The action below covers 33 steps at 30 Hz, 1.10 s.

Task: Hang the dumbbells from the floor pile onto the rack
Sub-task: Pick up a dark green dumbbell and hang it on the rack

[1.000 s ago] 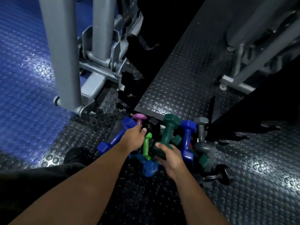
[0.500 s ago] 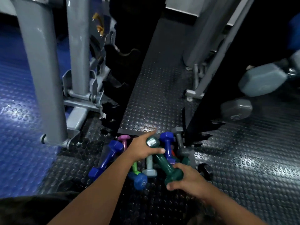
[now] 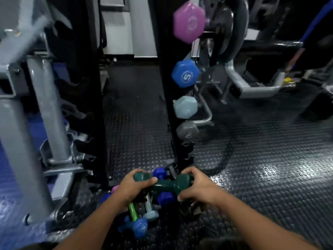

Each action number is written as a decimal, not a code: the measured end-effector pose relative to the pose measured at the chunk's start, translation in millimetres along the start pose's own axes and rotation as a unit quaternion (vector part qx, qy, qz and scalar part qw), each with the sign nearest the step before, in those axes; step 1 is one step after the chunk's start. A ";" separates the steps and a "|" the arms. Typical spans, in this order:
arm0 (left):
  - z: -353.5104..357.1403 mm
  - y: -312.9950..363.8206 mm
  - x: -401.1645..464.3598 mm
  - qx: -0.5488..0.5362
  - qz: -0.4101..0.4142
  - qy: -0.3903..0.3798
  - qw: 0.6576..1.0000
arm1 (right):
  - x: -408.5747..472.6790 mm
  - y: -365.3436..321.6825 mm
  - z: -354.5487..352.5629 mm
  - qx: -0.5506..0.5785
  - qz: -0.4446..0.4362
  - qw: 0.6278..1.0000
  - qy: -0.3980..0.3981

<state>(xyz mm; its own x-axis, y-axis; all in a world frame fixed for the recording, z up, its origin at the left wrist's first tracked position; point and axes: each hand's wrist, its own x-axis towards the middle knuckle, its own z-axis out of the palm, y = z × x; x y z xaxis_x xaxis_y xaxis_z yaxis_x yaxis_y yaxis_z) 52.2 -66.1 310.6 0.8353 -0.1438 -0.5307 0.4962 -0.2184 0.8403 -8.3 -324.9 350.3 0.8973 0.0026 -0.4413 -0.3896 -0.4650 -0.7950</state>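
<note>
Green dumbbell (image 3: 164,184) ends hand-hidden (blurry)

Gym room, dim. Floor (image 3: 270,159) is black rubber with round studs; bright light reflection on it at right. Blue studded floor section (image 3: 10,213) at far left. Grey steel machine frame (image 3: 41,109) stands left, base bolted low. Another grey machine frame (image 3: 252,85) at right behind. Pale wall panel (image 3: 117,27) at back, between dark posts.
</note>
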 end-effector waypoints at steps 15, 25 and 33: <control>95.7 36.4 -47.7 -0.232 -0.110 -0.021 0.966 | -19.7 25.9 -64.0 0.231 -0.057 0.955 0.174; 117.4 34.1 -21.2 -0.258 -0.113 -0.022 0.959 | 19.9 41.4 -74.4 0.202 -0.057 0.954 0.215; 144.4 30.5 21.7 -0.275 -0.134 -0.023 0.952 | 78.9 50.3 -99.7 0.151 -0.038 0.957 0.244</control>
<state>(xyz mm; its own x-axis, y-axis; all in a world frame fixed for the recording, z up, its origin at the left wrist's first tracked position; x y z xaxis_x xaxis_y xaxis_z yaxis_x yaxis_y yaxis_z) 51.2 -215.2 308.7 0.6559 -0.1985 -0.7283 0.7498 0.2828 0.5982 63.6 -436.4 317.0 0.8862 -0.4226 -0.1897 -0.2961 -0.2019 -0.9336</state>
